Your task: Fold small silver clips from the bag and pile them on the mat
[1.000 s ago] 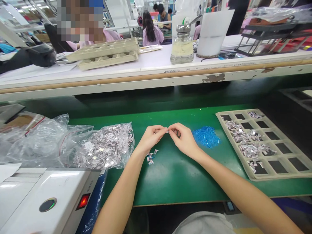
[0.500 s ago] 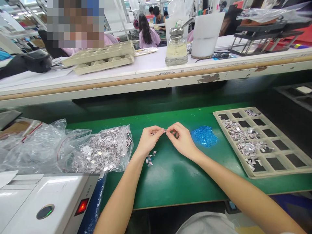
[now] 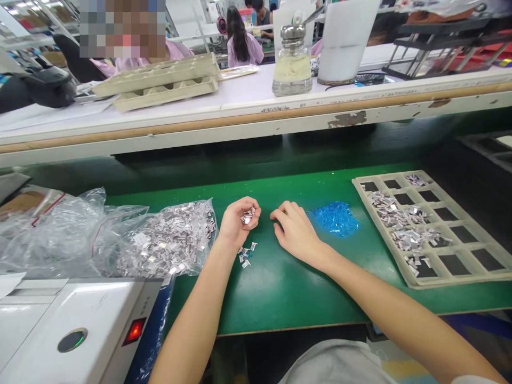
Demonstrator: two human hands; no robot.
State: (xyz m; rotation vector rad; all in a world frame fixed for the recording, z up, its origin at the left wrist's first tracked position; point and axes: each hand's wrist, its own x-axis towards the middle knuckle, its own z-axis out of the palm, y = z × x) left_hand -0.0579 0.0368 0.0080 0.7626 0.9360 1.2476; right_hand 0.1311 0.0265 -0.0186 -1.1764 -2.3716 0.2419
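Note:
My left hand (image 3: 236, 221) is curled palm-up above the green bench top, its fingers closed around several small silvery-white metal pieces (image 3: 248, 215). A few more such pieces (image 3: 245, 255), some with a blue bit, lie just below that wrist. To its right, my right hand (image 3: 295, 229) hovers palm-down with bent fingers, thumb and forefinger apart, and nothing shows between them. Beside that hand spreads a heap of small blue clear film strips (image 3: 337, 218). Left of my left hand, a clear plastic bag (image 3: 168, 242) is full of the same metal pieces.
A beige compartment tray (image 3: 430, 282) on the right holds metal pieces in several cells. A white machine (image 3: 100, 314) with a lit red switch (image 3: 135, 331) stands front left. Across the back runs a raised shelf (image 3: 240, 120) with a glass bottle (image 3: 293, 66). Other people sit beyond.
My hands met fingertip to fingertip at a small piece; now they are apart. My left hand has turned to show the pieces in its palm, and my right fingers have parted.

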